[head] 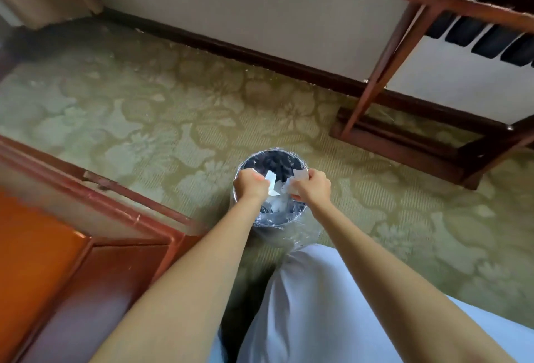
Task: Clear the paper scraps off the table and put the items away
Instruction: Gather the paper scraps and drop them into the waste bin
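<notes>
Currently, both arms reach forward and down over a small round waste bin (261, 227) that stands on the green patterned carpet (161, 120).

1. Left hand (250, 185): clenched over the left half of the bin opening, fingers curled around paper scraps (271, 181). One white strip projects from the fist toward the right.
2. Right hand (314, 188): fingers curled and pinching a crumpled white piece (300, 179) above the right edge of the bin.
3. The two hands are near each other but apart, with the white paper between them.
4. Bin: dark inside and fitted with a clear plastic liner (291, 240) that folds over the rim and down the outer wall. Pale fragments (273, 206) lie inside the bin below the hands (their exact material cannot be told).

Surroundings:
- The corner of a reddish wooden table (121, 206) occupies the lower left, just beside the bin.
- A knee in light trousers (303, 299) sits below the bin, between the forearms.
- A wooden folding rack (381, 73) with dark straps stands at the upper right against the pale wall (260, 10), well apart from the bin.
- A dark baseboard (260, 56) runs along the foot of the wall.
</notes>
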Available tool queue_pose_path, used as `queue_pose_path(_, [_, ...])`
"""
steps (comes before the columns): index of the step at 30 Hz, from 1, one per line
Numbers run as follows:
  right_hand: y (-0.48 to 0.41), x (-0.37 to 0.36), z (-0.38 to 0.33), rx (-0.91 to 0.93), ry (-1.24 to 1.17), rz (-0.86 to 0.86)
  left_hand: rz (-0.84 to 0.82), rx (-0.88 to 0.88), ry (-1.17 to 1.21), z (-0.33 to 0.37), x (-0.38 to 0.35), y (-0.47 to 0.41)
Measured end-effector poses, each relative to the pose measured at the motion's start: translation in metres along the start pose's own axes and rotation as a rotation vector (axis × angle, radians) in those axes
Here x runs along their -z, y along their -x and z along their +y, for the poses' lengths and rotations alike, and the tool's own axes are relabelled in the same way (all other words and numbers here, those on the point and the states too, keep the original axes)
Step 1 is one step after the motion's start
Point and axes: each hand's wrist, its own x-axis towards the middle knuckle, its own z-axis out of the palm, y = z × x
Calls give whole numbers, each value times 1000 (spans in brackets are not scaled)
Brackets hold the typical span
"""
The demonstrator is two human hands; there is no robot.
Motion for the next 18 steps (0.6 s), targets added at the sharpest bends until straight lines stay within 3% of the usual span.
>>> queue_pose_path(8, [-70, -44, 43, -129, 77, -102, -41, 157, -19, -22, -52, -58])
queue_pose_path(13, [-80, -59, 54, -135, 107, -252, -168, 268, 323, -31, -60, -67])
queue_pose_path(18, [-67, -45, 43, -103, 181, -226, -141, 301, 375, -26, -50, -49])
